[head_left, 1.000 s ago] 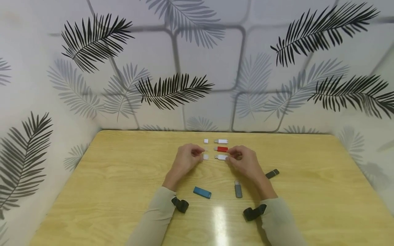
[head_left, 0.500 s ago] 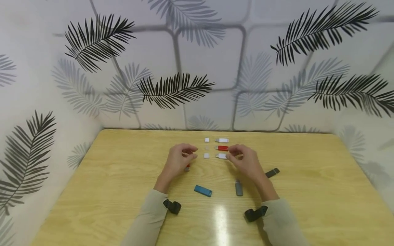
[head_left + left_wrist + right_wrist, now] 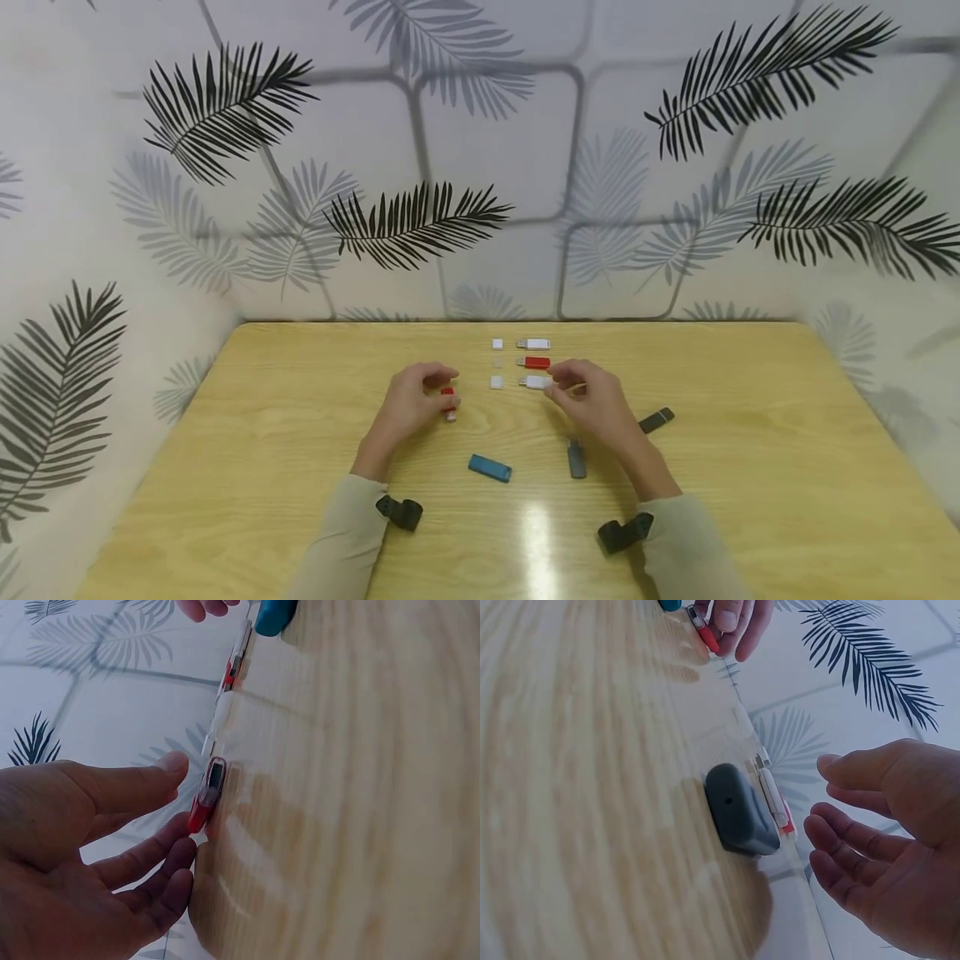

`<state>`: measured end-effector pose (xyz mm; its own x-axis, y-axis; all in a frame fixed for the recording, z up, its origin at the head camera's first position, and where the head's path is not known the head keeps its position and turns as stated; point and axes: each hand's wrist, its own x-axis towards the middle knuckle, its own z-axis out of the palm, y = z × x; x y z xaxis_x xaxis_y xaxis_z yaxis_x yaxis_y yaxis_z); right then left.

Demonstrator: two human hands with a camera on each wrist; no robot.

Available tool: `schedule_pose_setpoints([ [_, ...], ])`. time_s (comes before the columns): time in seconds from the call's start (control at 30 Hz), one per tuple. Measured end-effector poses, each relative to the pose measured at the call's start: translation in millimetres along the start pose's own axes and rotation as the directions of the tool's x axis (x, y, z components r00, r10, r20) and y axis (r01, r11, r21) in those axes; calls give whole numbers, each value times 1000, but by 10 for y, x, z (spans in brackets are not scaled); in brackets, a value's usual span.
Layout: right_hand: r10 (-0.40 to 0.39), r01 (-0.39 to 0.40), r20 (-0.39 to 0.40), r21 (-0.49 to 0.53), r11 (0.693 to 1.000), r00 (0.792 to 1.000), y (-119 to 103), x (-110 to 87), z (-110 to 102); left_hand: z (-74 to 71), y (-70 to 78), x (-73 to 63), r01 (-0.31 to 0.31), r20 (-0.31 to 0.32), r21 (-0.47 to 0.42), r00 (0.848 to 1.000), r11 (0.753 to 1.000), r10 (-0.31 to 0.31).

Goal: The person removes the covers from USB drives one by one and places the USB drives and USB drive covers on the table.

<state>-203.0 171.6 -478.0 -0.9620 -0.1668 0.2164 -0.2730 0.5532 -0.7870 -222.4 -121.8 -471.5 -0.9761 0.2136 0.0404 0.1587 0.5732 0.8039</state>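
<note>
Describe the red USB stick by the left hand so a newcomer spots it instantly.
On the yellow wood-grain table, find the person's left hand. Just beside it is a slim red USB stick. Its connector end points toward the person; the other red USB stick, farther back, points left.

From above, the head view looks forward and down across the bench to the patterned wall. The wrist views, rolled sideways, look close and low past the left hand and right hand; both catch the red USB stick.
</note>
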Motion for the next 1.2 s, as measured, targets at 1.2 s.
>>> schedule_pose_setpoints([
  [1.2, -171, 171, 47, 7, 985, 984, -308, -43, 241, -30, 46, -59, -81, 196, -128, 975, 988, 105],
])
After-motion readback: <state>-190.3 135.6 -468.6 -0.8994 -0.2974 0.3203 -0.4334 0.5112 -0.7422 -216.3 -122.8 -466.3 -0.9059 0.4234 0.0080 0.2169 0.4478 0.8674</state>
